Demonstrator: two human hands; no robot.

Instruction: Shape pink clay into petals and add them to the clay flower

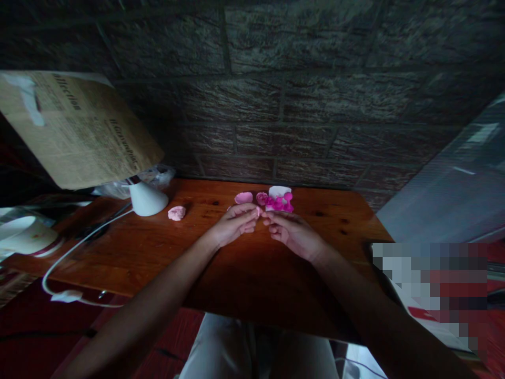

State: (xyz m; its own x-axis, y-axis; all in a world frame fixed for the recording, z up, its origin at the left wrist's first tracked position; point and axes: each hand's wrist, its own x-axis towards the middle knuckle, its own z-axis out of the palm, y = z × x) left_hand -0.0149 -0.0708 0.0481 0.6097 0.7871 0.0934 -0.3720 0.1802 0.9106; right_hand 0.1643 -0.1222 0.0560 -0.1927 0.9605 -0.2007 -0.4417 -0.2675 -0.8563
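Observation:
Above the wooden table, my left hand (238, 223) pinches a small pale pink piece (259, 211) between thumb and fingertips; it looks like a petal. My right hand (292, 231) is just to the right, its thumb and fingers drawn together close to that piece. What those right fingertips hold, if anything, is too small to make out. Behind the hands lie a flat pink oval petal (243, 198), a pink ruffled flower (262, 198) and a cluster of bright magenta rounded pieces (281, 203). A white piece (280, 191) sits partly under the magenta ones.
A pale pink crumpled flower (177, 212) lies left on the wooden table (244, 279). Beyond it stands a lamp with a white base (148, 199) and printed shade (90, 131); its white cord (84, 239) crosses the edge. A white cup (29, 234) is far left. A stone-patterned wall (252, 105) rises behind.

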